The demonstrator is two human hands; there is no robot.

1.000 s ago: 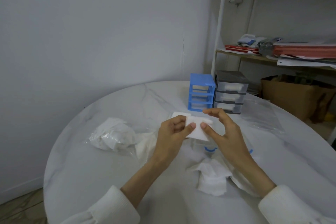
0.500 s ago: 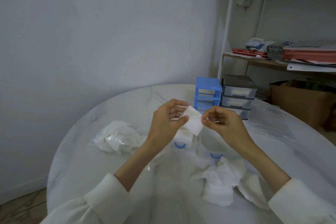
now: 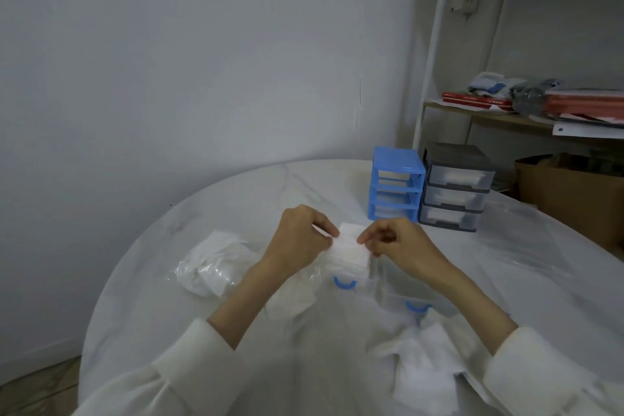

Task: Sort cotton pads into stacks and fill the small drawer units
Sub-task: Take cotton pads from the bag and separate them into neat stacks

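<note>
My left hand (image 3: 300, 240) and my right hand (image 3: 393, 245) pinch a small stack of white cotton pads (image 3: 347, 248) from its two sides, just over a clear drawer with a blue handle (image 3: 344, 282). A second clear drawer with a blue handle (image 3: 417, 306) lies to its right on the table. The blue drawer unit (image 3: 396, 187) stands behind with its slots showing no drawer fronts. Beside it stands the grey drawer unit (image 3: 456, 189), whose three clear drawers hold white pads.
A plastic bag of white pads (image 3: 212, 263) lies left of my hands. Loose pads (image 3: 422, 368) lie at the near right. A clear plastic sheet (image 3: 526, 246) covers the round white table (image 3: 162, 297) on the right. A shelf (image 3: 506, 111) and a cardboard box (image 3: 574, 192) stand behind.
The pads were held up higher between my fingers. Both hands have since come down and now hold the stack by its sides over the left clear drawer.
</note>
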